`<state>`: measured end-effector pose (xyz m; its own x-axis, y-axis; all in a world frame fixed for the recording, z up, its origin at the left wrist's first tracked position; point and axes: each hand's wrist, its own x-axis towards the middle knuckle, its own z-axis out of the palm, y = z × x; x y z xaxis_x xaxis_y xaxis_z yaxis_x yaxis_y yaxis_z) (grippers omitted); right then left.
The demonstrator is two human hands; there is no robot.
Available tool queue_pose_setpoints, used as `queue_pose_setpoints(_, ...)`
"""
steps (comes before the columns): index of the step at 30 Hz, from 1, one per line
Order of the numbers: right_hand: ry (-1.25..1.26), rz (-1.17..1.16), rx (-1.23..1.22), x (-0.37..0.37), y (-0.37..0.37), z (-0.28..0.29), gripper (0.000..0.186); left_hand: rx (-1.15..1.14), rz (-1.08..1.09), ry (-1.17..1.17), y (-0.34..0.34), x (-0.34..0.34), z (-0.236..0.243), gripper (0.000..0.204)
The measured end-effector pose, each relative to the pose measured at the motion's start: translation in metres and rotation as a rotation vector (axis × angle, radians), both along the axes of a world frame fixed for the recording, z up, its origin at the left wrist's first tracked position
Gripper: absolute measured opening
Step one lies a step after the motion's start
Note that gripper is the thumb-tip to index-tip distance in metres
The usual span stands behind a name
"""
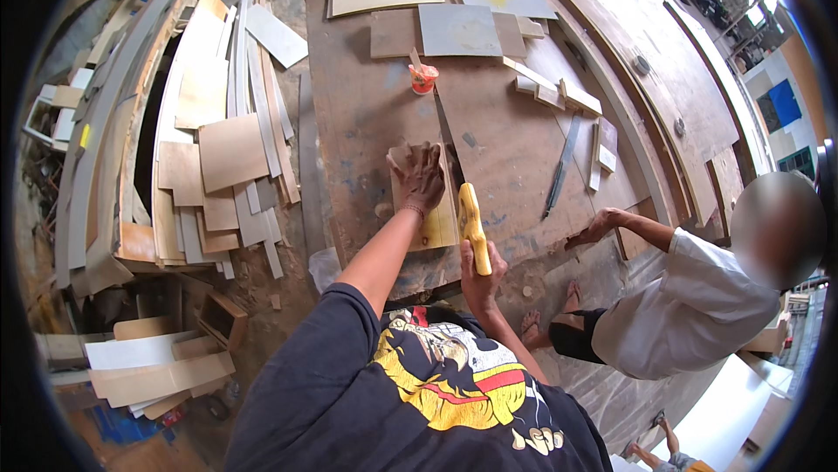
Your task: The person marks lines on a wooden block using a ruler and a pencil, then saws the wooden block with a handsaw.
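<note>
My left hand (417,177) is open, fingers spread and slightly bent, pressing on a pale wooden board (435,227) that lies on the large brown worktable (340,96). Just right of it my right hand (482,267) is closed on the yellow handle of a saw (471,219), whose dark blade runs away from me beside the board. Beyond the blade's tip sits a small red cup (423,79) with a stick in it. A long dark ruler-like strip (563,162) lies to the right, near short wooden blocks (602,158).
A co-worker in a white shirt (681,297) stands at right, one hand (594,232) near the table edge. Stacked boards and offcuts (231,149) line the left side. Panels (458,31) lie at the table's far end, long boards (655,96) along its right. Another person's legs (668,437) show bottom right.
</note>
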<state>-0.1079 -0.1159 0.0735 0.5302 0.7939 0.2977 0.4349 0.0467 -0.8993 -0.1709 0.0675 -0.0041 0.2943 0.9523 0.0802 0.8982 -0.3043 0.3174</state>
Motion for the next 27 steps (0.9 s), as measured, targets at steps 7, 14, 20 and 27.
queue_pose_setpoints(7, -0.042, 0.003, -0.003, 0.0, 0.0, -0.004, 0.016, 0.047, 0.004, -0.022, 0.001, 0.0, -0.002, 0.047)
queue_pose_setpoints(14, -0.13, 0.015, 0.01, -0.002, 0.001, 0.006, 0.014, -0.013, 0.0, -0.019, 0.002, 0.0, 0.003, 0.049)
queue_pose_setpoints(20, -0.083, 0.01, -0.023, -0.005, 0.0, 0.018, 0.012, 0.136, 0.059, 0.06, 0.001, 0.002, -0.006, 0.053)
queue_pose_setpoints(27, -0.091, 0.003, -0.038, -0.005, 0.001, 0.016, 0.013, 0.057, 0.013, 0.016, 0.001, -0.003, 0.002, 0.051)
